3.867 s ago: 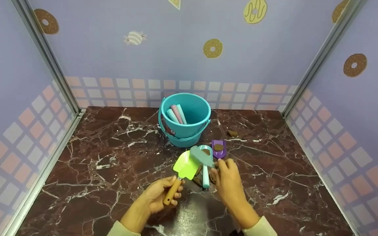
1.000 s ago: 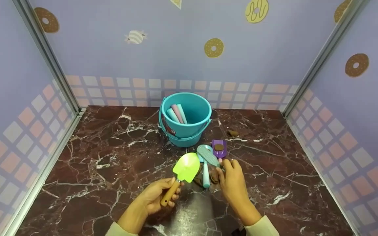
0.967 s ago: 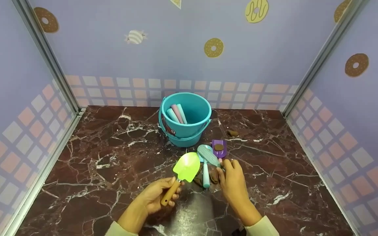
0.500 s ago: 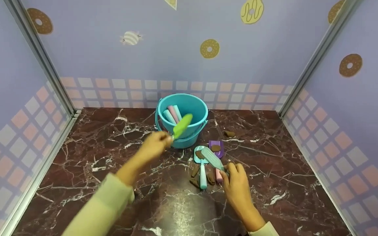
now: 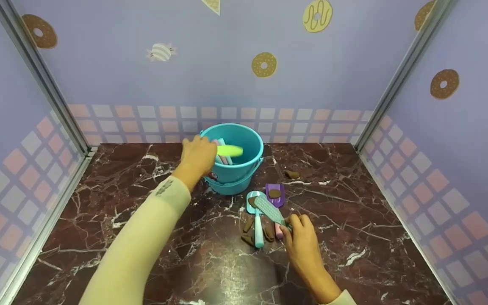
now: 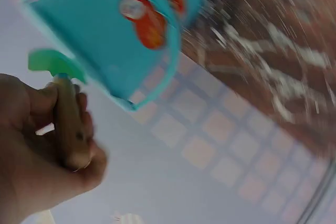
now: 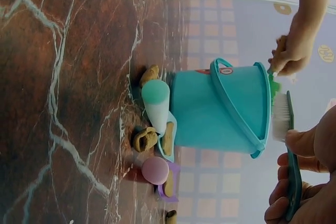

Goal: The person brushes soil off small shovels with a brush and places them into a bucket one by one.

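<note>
Leaving heads [image 7: 281, 118] free, handles [image 6: 69, 124] were gripped.
A brush [image 5: 269, 209] was clasped by the right hand [image 5: 302, 241], a trowel [image 5: 230, 150] over the bucket [image 5: 237, 173] by the left hand [image 5: 197, 157].

Glare pales the near tabletop [image 5: 232, 275]; the left wrist view (rightward especially) blurs.

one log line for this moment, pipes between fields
left hand: holds green trowel over bucket | right hand: grips brush | table: blue scoop, purple scoop, brown piece on each
</note>
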Tool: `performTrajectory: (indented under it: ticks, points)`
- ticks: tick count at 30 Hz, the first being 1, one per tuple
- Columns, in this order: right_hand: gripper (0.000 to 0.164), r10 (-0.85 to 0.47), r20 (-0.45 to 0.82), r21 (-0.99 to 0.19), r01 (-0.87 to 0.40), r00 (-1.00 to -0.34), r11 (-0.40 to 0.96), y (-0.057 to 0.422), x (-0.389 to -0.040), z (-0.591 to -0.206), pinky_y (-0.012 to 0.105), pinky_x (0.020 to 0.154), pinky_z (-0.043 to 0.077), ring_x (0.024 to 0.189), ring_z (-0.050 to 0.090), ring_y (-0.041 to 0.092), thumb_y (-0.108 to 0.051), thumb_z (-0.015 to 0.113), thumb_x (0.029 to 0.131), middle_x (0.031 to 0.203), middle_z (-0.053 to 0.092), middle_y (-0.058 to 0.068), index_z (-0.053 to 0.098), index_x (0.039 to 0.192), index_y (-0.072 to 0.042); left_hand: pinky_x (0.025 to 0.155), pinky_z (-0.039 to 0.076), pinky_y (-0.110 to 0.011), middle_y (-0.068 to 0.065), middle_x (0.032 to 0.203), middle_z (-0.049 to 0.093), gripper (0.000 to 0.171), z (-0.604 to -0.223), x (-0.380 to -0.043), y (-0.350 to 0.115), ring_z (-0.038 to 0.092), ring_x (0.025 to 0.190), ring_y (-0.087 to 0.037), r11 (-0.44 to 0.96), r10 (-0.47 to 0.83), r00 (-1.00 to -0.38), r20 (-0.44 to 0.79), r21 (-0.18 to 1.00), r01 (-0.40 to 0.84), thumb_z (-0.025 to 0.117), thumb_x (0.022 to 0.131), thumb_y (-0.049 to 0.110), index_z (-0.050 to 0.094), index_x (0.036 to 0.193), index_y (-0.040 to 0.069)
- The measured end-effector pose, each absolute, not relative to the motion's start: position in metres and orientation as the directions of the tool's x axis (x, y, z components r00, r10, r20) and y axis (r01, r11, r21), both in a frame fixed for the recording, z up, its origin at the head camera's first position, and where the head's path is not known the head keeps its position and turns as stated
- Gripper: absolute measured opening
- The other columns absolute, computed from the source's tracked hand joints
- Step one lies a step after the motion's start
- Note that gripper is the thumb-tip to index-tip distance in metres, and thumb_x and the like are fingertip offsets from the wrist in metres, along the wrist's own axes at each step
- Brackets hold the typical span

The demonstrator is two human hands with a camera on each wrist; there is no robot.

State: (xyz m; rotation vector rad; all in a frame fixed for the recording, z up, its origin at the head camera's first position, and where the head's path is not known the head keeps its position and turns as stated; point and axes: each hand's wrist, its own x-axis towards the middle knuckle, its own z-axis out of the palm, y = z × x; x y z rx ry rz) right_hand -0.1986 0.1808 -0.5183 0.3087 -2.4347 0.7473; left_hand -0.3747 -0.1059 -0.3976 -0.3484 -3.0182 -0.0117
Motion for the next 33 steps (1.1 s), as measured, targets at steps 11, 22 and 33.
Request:
performTrajectory:
  ticks: [11,22,33]
  points:
    - [0.017,-0.041,0.547,-0.460,-0.341,-0.836,0.820,0.183,-0.198,-0.520,0.035,0.062,0.044,0.071,0.042,0.013,-0.013,0.076,0.090,0.085,0.046,0.002,0.063,0.097,-0.005,0.101,0.042,-0.065,-0.022,0.127,0.061,0.029,-0.403,-0.387,-0.089,0.049,0.124,-0.041,0.935,0.315,-0.948,0.039,-0.187,0.303,0.062,0.099,0.008,0.067,0.127,0.003]
    - [0.018,-0.031,0.541,-0.465,-0.330,-0.840,0.822,0.188,-0.198,-0.523,0.036,0.064,0.045,0.071,0.043,0.014,-0.017,0.075,0.091,0.085,0.046,0.001,0.062,0.098,-0.006,0.101,0.042,-0.060,-0.019,0.124,0.062,0.025,-0.408,-0.391,-0.087,0.050,0.121,-0.037,0.935,0.330,-0.943,0.031,-0.146,0.322,0.062,0.097,0.006,0.071,0.121,0.005]
    - [0.018,-0.040,0.564,-0.452,-0.349,-0.825,0.821,0.190,-0.196,-0.524,0.035,0.064,0.046,0.071,0.044,0.013,-0.014,0.076,0.090,0.085,0.047,0.002,0.062,0.097,-0.006,0.101,0.038,-0.068,-0.021,0.131,0.059,0.029,-0.409,-0.387,-0.085,0.049,0.127,-0.038,0.942,0.329,-0.944,0.038,-0.085,0.325,0.058,0.101,0.009,0.067,0.128,0.006]
